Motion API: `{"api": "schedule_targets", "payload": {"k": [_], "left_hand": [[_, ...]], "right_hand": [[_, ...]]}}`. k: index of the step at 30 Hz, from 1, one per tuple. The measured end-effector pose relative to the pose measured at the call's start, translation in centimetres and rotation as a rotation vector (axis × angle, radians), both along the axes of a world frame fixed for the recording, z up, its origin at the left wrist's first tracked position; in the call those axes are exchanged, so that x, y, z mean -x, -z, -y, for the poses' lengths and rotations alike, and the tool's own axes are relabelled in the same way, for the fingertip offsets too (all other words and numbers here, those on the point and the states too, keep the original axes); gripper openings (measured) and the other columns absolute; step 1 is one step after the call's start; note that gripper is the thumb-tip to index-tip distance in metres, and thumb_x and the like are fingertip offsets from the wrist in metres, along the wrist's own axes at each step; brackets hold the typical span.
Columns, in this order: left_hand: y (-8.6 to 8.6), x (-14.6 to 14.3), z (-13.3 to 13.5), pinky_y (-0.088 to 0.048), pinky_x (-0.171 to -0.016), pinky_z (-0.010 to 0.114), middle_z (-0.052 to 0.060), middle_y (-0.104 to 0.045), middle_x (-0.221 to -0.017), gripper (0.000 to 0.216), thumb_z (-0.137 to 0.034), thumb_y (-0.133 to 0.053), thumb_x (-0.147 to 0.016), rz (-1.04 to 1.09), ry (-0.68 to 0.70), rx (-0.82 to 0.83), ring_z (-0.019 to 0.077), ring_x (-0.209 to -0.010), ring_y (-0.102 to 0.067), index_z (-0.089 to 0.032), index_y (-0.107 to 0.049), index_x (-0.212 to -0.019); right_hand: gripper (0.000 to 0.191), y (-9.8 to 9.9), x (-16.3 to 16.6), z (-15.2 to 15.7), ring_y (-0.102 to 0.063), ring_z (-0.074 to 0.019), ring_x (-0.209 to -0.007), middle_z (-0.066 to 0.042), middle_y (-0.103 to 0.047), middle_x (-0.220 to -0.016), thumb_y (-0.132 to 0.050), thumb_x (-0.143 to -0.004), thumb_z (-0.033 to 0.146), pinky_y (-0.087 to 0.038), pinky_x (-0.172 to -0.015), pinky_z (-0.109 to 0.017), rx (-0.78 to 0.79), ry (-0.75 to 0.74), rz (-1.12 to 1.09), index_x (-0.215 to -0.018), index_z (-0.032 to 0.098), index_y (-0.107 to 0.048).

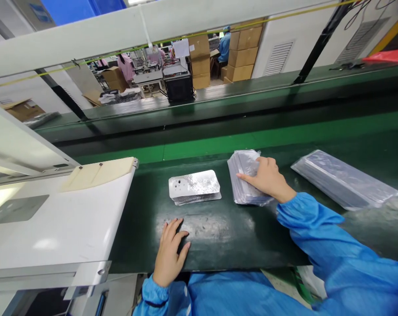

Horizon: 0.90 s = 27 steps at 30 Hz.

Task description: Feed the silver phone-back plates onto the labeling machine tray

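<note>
My right hand [267,177] rests on a stack of clear plastic sleeves [243,169], thumb and fingers spread across its top. My left hand [170,252] lies on the dark green work surface [215,248] near its front edge, fingers apart and nothing in them. Between and beyond the hands sits a small pile of flat silvery plates [195,184]. They look like phone back panels or films, with rounded corners and small round holes at the left end. The pile's lower layers stick out unevenly.
On the right lies a long stack of plastic-wrapped sheets [346,180]. A white machine bed [54,232] with a cream-coloured plate [98,173] borders the left. A second belt runs behind, carrying a black box [180,87]. Cardboard boxes [245,48] and people stand farther back.
</note>
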<state>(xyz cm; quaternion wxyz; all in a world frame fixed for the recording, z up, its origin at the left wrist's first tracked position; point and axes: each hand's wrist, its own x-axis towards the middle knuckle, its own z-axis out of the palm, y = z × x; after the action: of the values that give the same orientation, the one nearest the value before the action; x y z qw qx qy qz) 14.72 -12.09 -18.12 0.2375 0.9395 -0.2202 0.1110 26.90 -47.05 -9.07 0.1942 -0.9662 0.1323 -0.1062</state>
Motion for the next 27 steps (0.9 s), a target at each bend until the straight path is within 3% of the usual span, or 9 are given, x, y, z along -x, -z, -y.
{"api": "schedule_targets", "payload": {"k": [3,6,9,12,14,18,21,24,27], "left_hand": [[-0.1,0.1,0.1,-0.035,-0.108,0.059,0.011,-0.053,-0.136,0.019,-0.022,-0.05,-0.088,-0.002,0.009,0.002,0.0277,-0.132,-0.043,-0.022,-0.061,-0.103],[-0.2,0.2,0.1,-0.034,-0.109,0.059,0.011,-0.053,-0.137,0.019,-0.022,-0.05,-0.088,-0.008,0.014,0.002,0.0276,-0.132,-0.043,-0.023,-0.061,-0.104],[-0.3,0.3,0.0,-0.033,-0.109,0.059,0.01,-0.053,-0.136,0.02,-0.022,-0.049,-0.088,-0.01,0.017,0.006,0.0279,-0.132,-0.043,-0.023,-0.061,-0.104],[-0.3,0.3,0.0,-0.033,-0.109,0.059,0.01,-0.053,-0.137,0.02,-0.023,-0.05,-0.088,-0.015,0.025,0.008,0.0279,-0.132,-0.042,-0.023,-0.061,-0.104],[-0.3,0.3,-0.1,-0.033,-0.109,0.059,0.01,-0.053,-0.137,0.02,-0.023,-0.05,-0.088,-0.018,0.032,0.008,0.0278,-0.132,-0.042,-0.023,-0.061,-0.104],[-0.1,0.4,0.0,-0.034,-0.11,0.058,0.01,-0.052,-0.137,0.019,-0.022,-0.05,-0.088,-0.018,0.036,0.005,0.0273,-0.133,-0.042,-0.023,-0.06,-0.104],[0.0,0.3,-0.1,-0.034,-0.109,0.059,0.01,-0.052,-0.137,0.019,-0.022,-0.051,-0.088,-0.014,0.036,0.002,0.027,-0.133,-0.042,-0.023,-0.059,-0.105],[-0.1,0.3,0.0,-0.034,-0.109,0.058,0.011,-0.052,-0.136,0.019,-0.021,-0.051,-0.088,-0.011,0.04,0.0,0.027,-0.132,-0.042,-0.023,-0.059,-0.104],[-0.3,0.4,0.0,-0.034,-0.109,0.059,0.011,-0.053,-0.136,0.019,-0.021,-0.05,-0.087,-0.009,0.036,0.002,0.0274,-0.132,-0.042,-0.022,-0.059,-0.104]], "right_hand": [[0.104,0.5,-1.4,2.1,-0.053,-0.0364,-0.107,-0.02,-0.047,-0.123,-0.083,-0.053,0.053,-0.044,-0.092,-0.049,-0.314,0.064,0.008,-0.135,0.012,-0.034],[0.119,0.2,-1.4,3.7,-0.055,-0.0305,-0.104,-0.017,-0.05,-0.124,-0.09,-0.052,0.037,-0.047,-0.088,-0.039,-0.636,0.197,-0.002,-0.146,0.016,-0.02],[0.1,-0.9,-0.7,4.1,-0.059,-0.0246,-0.096,-0.015,-0.057,-0.116,-0.088,-0.06,0.021,-0.05,-0.078,-0.03,-0.811,0.281,-0.058,-0.143,0.014,-0.031],[0.036,-2.5,0.0,3.5,-0.062,-0.0194,-0.073,-0.01,-0.065,-0.088,-0.076,-0.074,0.011,-0.052,-0.063,-0.026,-0.92,0.29,-0.141,-0.106,0.008,-0.06],[0.006,-3.7,0.4,3.0,-0.059,-0.0157,-0.056,-0.006,-0.063,-0.069,-0.066,-0.081,0.006,-0.052,-0.053,-0.024,-0.982,0.313,-0.185,-0.082,0.007,-0.061],[0.023,-5.7,1.4,2.3,-0.036,-0.0058,-0.03,0.004,-0.046,-0.043,-0.057,-0.086,0.0,-0.042,-0.035,-0.017,-1.026,0.363,-0.197,-0.066,0.011,-0.055],[0.026,-6.1,1.7,2.5,-0.026,-0.0032,-0.025,0.007,-0.04,-0.038,-0.055,-0.087,-0.001,-0.035,-0.029,-0.013,-1.056,0.354,-0.19,-0.065,0.012,-0.055],[0.021,-5.2,1.6,3.4,-0.046,-0.0094,-0.033,-0.001,-0.053,-0.048,-0.054,-0.086,0.001,-0.04,-0.032,-0.015,-1.086,0.333,-0.175,-0.069,0.012,-0.057],[0.013,-3.8,1.2,4.5,-0.062,-0.0185,-0.053,-0.008,-0.063,-0.065,-0.054,-0.085,0.001,-0.052,-0.046,-0.024,-1.097,0.298,-0.152,-0.079,0.012,-0.059]]}}
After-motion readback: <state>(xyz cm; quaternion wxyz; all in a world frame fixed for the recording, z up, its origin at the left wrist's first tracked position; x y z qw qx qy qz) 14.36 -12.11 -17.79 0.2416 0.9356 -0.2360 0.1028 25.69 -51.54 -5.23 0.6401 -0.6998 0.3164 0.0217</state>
